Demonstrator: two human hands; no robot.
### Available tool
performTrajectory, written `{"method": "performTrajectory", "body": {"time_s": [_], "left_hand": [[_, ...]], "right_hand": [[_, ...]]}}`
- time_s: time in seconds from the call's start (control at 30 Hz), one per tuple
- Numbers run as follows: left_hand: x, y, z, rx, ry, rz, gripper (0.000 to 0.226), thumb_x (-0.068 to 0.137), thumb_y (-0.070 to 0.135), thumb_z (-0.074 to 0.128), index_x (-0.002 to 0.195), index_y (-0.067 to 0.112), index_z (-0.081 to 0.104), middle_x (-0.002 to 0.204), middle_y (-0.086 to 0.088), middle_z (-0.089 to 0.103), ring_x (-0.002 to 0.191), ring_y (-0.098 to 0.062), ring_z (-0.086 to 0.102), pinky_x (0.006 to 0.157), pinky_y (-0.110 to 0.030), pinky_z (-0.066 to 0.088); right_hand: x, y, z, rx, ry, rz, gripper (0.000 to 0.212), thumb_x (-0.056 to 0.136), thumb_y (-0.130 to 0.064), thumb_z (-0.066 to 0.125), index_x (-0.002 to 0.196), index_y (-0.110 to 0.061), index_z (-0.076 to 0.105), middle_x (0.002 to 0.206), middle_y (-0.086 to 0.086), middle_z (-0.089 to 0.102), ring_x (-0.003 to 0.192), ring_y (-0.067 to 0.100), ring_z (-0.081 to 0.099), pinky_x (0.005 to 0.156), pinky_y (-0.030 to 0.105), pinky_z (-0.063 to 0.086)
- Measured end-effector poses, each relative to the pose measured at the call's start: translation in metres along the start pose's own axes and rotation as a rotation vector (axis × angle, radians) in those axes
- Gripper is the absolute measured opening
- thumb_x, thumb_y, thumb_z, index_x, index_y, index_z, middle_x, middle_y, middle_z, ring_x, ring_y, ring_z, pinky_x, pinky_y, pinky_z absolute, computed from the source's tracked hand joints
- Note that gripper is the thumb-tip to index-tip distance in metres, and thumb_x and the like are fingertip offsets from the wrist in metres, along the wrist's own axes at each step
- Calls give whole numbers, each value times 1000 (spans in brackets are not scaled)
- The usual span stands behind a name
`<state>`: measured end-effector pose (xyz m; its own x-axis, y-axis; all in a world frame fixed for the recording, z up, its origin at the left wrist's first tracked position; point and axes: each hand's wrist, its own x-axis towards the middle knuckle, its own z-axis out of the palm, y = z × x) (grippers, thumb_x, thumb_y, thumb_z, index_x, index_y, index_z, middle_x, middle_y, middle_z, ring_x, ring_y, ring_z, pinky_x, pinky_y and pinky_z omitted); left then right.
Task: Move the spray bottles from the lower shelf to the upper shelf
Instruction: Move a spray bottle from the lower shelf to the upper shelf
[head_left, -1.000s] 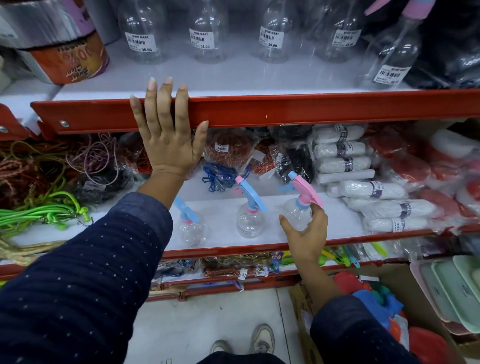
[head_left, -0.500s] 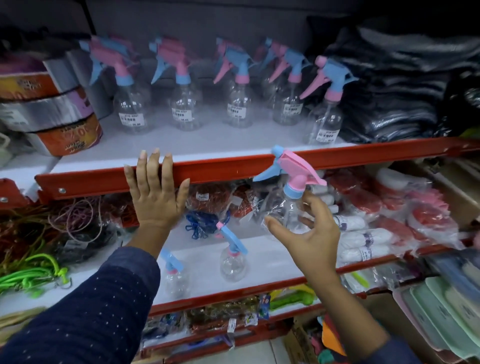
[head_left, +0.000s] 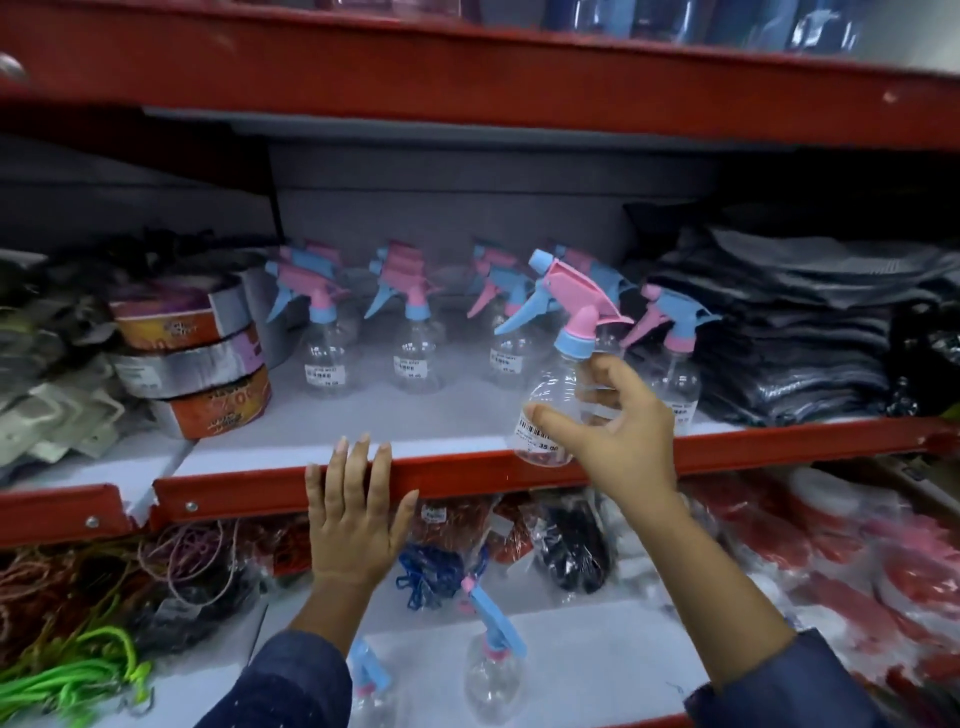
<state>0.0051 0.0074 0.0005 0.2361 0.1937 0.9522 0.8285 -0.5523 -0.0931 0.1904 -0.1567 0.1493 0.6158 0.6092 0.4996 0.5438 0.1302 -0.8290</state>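
Observation:
My right hand (head_left: 618, 423) grips a clear spray bottle (head_left: 553, 395) with a pink and blue trigger head, held tilted just above the red front edge of the upper shelf (head_left: 467, 475). Several matching bottles (head_left: 415, 338) stand in rows on that shelf behind it. My left hand (head_left: 356, 512) lies flat against the red shelf edge, fingers spread, holding nothing. Two more spray bottles remain on the lower shelf (head_left: 597, 639): one (head_left: 491, 670) near the middle, another (head_left: 369, 686) partly hidden by my left sleeve.
Stacked tape rolls (head_left: 192, 358) sit left of the bottles on the upper shelf. Folded dark cloths (head_left: 795, 332) fill its right side. Bagged cords (head_left: 171, 571) and red packets (head_left: 857, 571) crowd the lower shelf's back. A higher red shelf (head_left: 467, 78) runs overhead.
My right hand has lifted the bottle from the lower shelf up to the front edge of the upper shelf. The left hand has stayed on the shelf edge. The view has tilted upward.

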Motion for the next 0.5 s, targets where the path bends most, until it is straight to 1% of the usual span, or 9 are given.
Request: {"method": "performTrajectory", "body": {"time_s": [0.07, 0.1, 0.2, 0.3, 0.37, 0.43, 0.5], "left_hand": [[0, 0, 1, 2, 5, 3, 52, 102, 46, 30, 137, 9, 39, 138, -17, 41, 137, -33, 26, 120, -48, 8], [0, -1, 2, 2, 6, 4, 52, 102, 46, 30, 139, 10, 36, 138, -17, 41, 137, -33, 26, 120, -48, 8], [0, -1, 2, -10, 0, -6, 53, 101, 47, 29, 141, 13, 31, 138, -16, 40, 137, -31, 25, 120, -47, 7], [0, -1, 3, -13, -2, -12, 53, 100, 48, 29, 140, 13, 31, 138, -15, 40, 138, -30, 25, 120, -47, 7], [0, -1, 3, -9, 8, -11, 53, 100, 47, 29, 141, 13, 31, 138, -15, 40, 141, -29, 23, 120, -47, 7], [0, -1, 4, -4, 21, -16, 53, 100, 47, 29, 141, 14, 31, 137, -15, 41, 147, -24, 15, 120, -47, 8], [0, -1, 4, 1, 31, -20, 53, 100, 47, 29, 141, 13, 31, 137, -15, 41, 149, -21, 10, 120, -46, 8]], "right_hand": [[15, 0, 8, -18, -6, -13, 48, 58, -40, 85, 98, -33, 60, 95, -21, 62, 91, -1, 59, 80, 36, 55], [22, 2, 13, -30, -8, -16, 48, 59, -42, 85, 98, -32, 59, 96, -21, 62, 92, 3, 60, 81, 38, 55], [43, 14, 28, -100, -19, -19, 58, 57, -49, 83, 106, -29, 59, 105, -11, 65, 98, 14, 60, 84, 42, 53], [59, 25, 39, -182, -44, -6, 67, 58, -50, 82, 114, -24, 58, 112, -4, 65, 100, 17, 60, 84, 41, 53], [66, 30, 43, -221, -60, 3, 66, 58, -51, 81, 113, -23, 57, 111, -2, 65, 98, 19, 61, 82, 39, 53], [71, 36, 45, -254, -74, 7, 65, 58, -52, 81, 111, -22, 57, 107, 1, 66, 94, 21, 61, 79, 38, 53], [73, 41, 47, -259, -89, 12, 64, 59, -48, 81, 111, -21, 57, 105, 3, 66, 93, 22, 60, 76, 35, 52]]}}
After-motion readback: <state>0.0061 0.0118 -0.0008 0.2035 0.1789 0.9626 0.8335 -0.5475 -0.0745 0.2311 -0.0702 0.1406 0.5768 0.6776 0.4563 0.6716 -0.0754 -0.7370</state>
